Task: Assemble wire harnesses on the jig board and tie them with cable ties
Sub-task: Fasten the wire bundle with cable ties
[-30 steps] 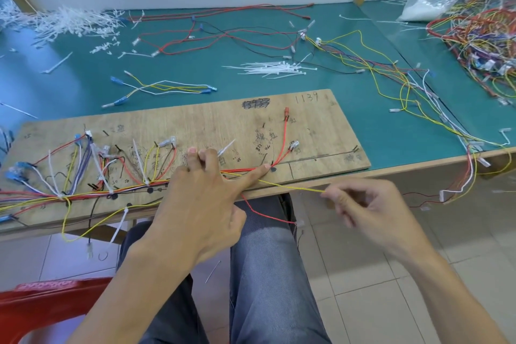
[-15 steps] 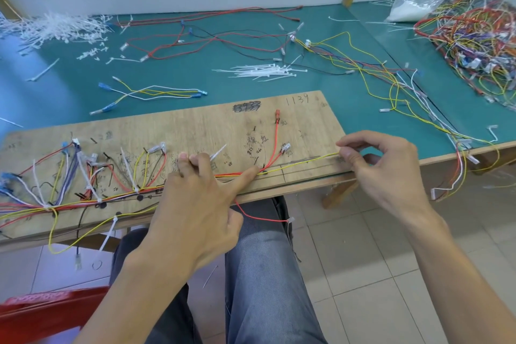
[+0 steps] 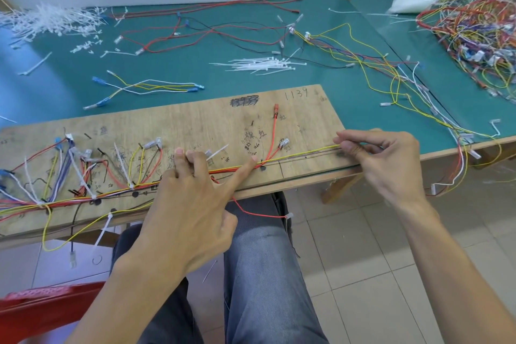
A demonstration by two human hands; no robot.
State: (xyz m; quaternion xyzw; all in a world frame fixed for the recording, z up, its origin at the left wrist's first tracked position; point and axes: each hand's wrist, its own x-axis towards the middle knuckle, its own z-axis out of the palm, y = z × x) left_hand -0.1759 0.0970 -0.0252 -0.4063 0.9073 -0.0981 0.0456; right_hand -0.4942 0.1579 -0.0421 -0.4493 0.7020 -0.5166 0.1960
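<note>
Now | my left hand point(image 3: 192, 204) spread, pressing bundle point(image 3: 120, 190) on board point(image 3: 195, 123) | right hand point(image 3: 391, 165) pinching yellow wire point(image 3: 307, 151) taut toward 3 o'clock | I judge it light, limp, slippery; best pinched near its end

Tan wood-grain jig board point(image 3: 195, 123), black scribbled markings. Teal-green surface point(image 3: 69, 70). Along board's near edge, yellow wire point(image 3: 307, 151); above it, red wire point(image 3: 274, 131) with red terminal. At left, harness bundle point(image 3: 69, 198): red, yellow, purple, white, black strands. White cable ties point(image 3: 262, 64). White and yellow loose leads point(image 3: 145, 86), blue-tipped. Grey-blue denim trousers point(image 3: 265, 260). Beige tiled floor point(image 3: 363, 246). Multicoloured heap point(image 3: 480, 36) far right.
</note>
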